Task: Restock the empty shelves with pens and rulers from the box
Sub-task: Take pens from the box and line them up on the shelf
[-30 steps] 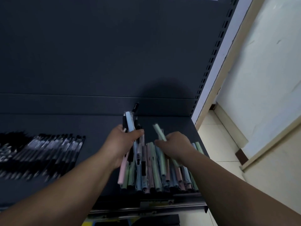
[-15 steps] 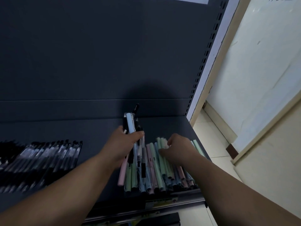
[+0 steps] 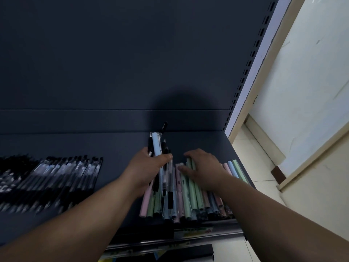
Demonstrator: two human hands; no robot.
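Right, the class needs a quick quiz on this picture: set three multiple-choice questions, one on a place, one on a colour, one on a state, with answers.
1. Where on the shelf does the row of black pens lie?
A. towards its left end
B. against its right edge
C. hanging off its front

2. What colour is the broadest pen sticking up from the bundle that the left hand grips?
A. red
B. light blue
C. yellow

3. What is the right hand doing?
A. gripping a ruler
B. clenched, holding nothing
C. spread flat on the pastel pens

Answers:
1 A, the row lies well to the left of both hands.
2 B, its barrel shows pale blue.
3 C, it lies open on top of them.
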